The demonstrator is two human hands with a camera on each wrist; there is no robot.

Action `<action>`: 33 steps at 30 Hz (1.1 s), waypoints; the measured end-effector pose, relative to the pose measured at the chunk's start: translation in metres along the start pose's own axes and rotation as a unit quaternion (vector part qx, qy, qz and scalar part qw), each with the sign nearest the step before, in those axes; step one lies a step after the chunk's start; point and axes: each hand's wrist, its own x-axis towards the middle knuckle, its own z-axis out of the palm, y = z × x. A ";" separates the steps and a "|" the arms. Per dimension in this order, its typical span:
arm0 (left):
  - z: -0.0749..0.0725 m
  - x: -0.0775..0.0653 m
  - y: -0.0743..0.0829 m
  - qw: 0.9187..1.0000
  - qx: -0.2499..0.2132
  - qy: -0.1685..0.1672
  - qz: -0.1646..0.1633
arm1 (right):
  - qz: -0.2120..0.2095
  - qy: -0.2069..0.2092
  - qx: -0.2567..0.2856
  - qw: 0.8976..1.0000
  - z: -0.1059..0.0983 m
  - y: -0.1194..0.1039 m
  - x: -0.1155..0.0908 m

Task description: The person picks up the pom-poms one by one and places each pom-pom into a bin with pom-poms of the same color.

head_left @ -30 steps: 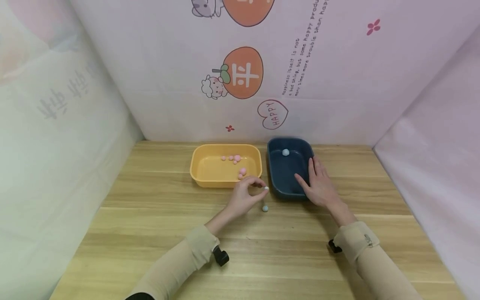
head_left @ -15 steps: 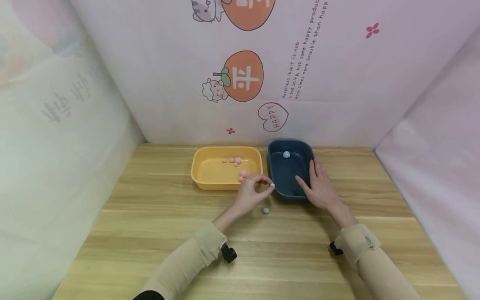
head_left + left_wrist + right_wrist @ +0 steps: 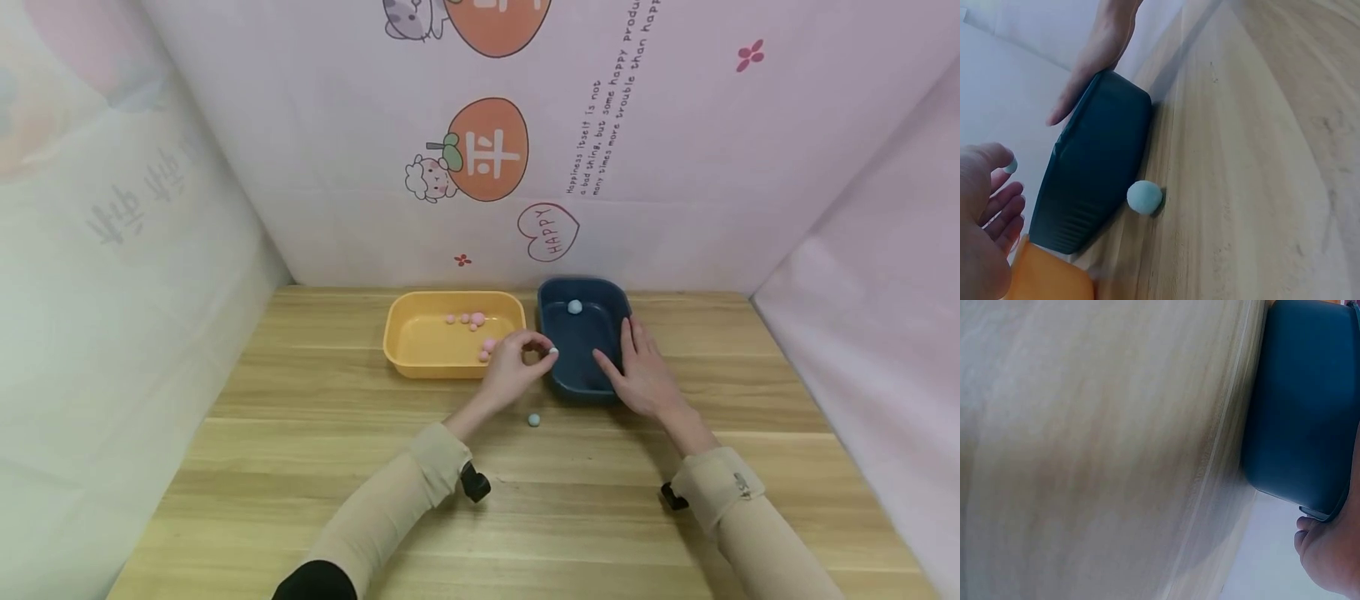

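My left hand point(image 3: 512, 367) pinches a small pale pompom point(image 3: 553, 351) between thumb and forefinger, at the left rim of the dark blue bin point(image 3: 573, 388). In the left wrist view this pompom point(image 3: 1011, 166) looks pale blue-green at the fingertips. My right hand point(image 3: 643, 377) rests on the bin's right rim, fingers straight along it and thumb over the inside. One light blue pompom point(image 3: 574, 307) lies at the far end inside the bin. A second blue-green pompom point(image 3: 534, 420) sits on the table before it.
Left of the blue bin stands a yellow bin point(image 3: 420, 367) holding several pink pompoms point(image 3: 477, 318). Both bins are on a wooden table point(image 3: 570, 533), close to a printed cloth backdrop point(image 3: 360, 167). Cloth also hangs at both sides.
My left hand has carried the pinched pompom right and away from me, from the gap before the bins to the blue bin's rim. The right hand has stayed in place.
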 end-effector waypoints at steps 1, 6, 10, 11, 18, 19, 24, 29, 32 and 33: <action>0.001 0.002 0.000 1.000 0.001 0.001 -0.004 | -0.001 0.001 -0.001 1.000 0.000 0.000 0.000; 0.005 0.010 0.000 1.000 0.014 0.001 -0.009 | -0.003 0.005 -0.005 1.000 0.000 0.001 0.002; 0.009 0.016 0.002 1.000 0.028 -0.007 -0.002 | -0.004 0.001 -0.017 1.000 0.000 0.001 0.000; 0.010 0.017 0.001 0.999 0.032 -0.009 0.003 | -0.003 0.000 -0.020 1.000 0.000 0.001 0.000; 0.026 0.030 -0.024 0.998 0.062 -0.005 0.031 | -0.007 0.007 -0.023 1.000 0.001 0.002 -0.002; 0.030 0.033 -0.032 0.998 0.063 -0.005 0.030 | -0.008 0.008 -0.024 1.000 0.002 0.002 -0.001; 0.044 0.047 -0.060 0.997 0.070 -0.012 0.018 | -0.009 0.007 -0.026 1.000 0.002 0.002 0.001; 0.052 0.056 -0.067 0.998 0.061 -0.022 0.004 | -0.008 0.003 -0.023 1.000 0.001 0.001 0.001; 0.053 0.055 -0.067 0.997 0.068 -0.024 0.010 | -0.007 0.000 -0.025 1.000 0.001 0.001 0.001; 0.052 0.054 -0.064 0.997 0.078 -0.025 0.012 | -0.007 0.000 -0.027 1.000 0.001 0.001 0.001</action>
